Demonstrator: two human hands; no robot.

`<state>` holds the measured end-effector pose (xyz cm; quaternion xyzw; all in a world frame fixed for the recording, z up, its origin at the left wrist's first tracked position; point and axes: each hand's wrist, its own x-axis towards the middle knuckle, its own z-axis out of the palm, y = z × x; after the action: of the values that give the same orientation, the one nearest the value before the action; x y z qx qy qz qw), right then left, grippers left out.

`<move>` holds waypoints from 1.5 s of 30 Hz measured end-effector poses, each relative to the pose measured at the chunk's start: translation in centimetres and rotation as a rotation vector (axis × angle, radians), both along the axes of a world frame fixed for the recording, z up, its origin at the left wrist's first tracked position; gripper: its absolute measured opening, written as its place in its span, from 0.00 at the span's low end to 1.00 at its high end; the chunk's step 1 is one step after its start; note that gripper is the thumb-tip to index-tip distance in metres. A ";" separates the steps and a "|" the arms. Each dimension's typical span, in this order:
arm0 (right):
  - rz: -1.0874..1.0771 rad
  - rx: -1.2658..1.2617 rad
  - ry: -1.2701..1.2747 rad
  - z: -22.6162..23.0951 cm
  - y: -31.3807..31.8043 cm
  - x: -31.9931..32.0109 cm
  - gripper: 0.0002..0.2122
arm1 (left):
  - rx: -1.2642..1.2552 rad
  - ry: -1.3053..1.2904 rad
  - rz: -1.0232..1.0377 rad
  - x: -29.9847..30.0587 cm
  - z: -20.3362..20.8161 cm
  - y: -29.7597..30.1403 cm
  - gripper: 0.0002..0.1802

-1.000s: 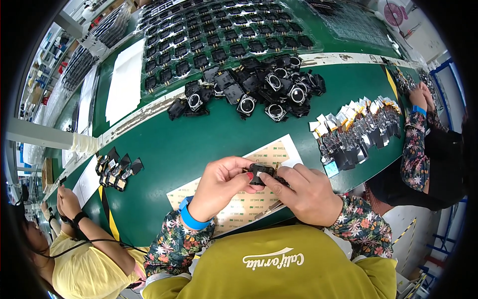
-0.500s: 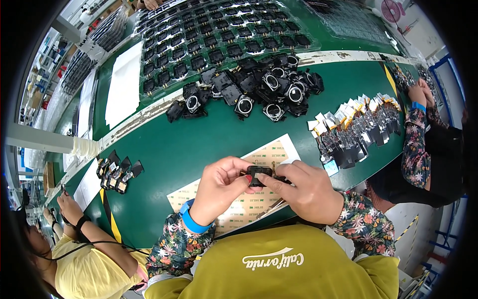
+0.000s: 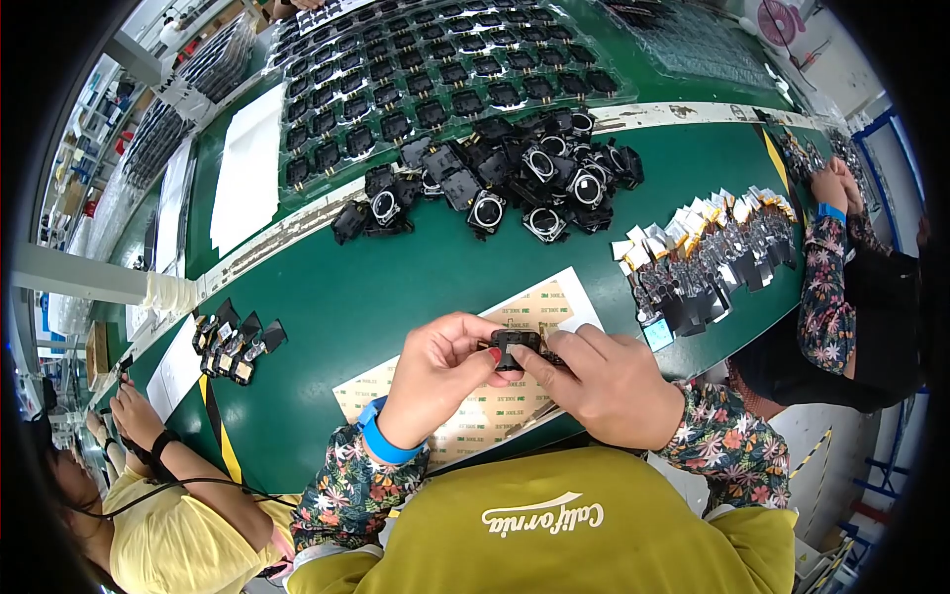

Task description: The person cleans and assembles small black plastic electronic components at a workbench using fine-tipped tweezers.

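Note:
Just above a tan printed sheet of adhesive backing (image 3: 475, 421), I hold a small black plastic housing (image 3: 513, 340). My left hand (image 3: 442, 366) is closed on it, pinching its left side between thumb and fingers. From the other side, my right hand (image 3: 618, 388) has a digit pressed on a small pale patch on the housing's face, its other fingers curled by the right edge. Those curled fingers partly hide that edge and a small brass-coloured bit beside it.
Beyond my hands lies a heap of black housings with round rings (image 3: 544, 220). Flex-cable parts (image 3: 708, 257) are bunched at right, a few black parts (image 3: 237, 342) at left. Filled clear trays (image 3: 426, 84) cover the far table. Co-workers sit on both sides.
My right hand has shifted slightly, its fingers curling closer to the housing. The left hand and the housing stay almost where they were.

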<state>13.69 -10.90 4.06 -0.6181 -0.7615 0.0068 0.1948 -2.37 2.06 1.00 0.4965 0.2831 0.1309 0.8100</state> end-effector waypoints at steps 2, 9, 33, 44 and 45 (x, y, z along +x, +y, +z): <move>0.027 0.005 0.033 -0.4 0.0 0.4 0.20 | 0.001 0.002 -0.004 0.0 0.1 0.0 0.11; 0.070 -0.015 0.053 -1.0 -0.1 0.7 0.22 | 0.011 0.003 -0.014 0.0 -0.2 -0.1 0.10; -0.206 -0.073 0.823 0.3 -1.2 3.4 0.09 | -0.043 0.030 -0.017 0.4 -0.9 0.7 0.06; -0.318 -0.002 1.307 -3.0 -2.1 5.0 0.07 | 0.374 0.041 -0.261 1.1 1.4 0.0 0.09; -0.339 -0.005 1.337 -3.4 -2.0 5.0 0.07 | 0.375 0.038 -0.262 1.4 1.0 -0.2 0.09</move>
<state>18.64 -12.93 0.66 -0.5921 -0.3708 0.3577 0.6196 -1.02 1.86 2.02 0.6734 0.2023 0.0658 0.7080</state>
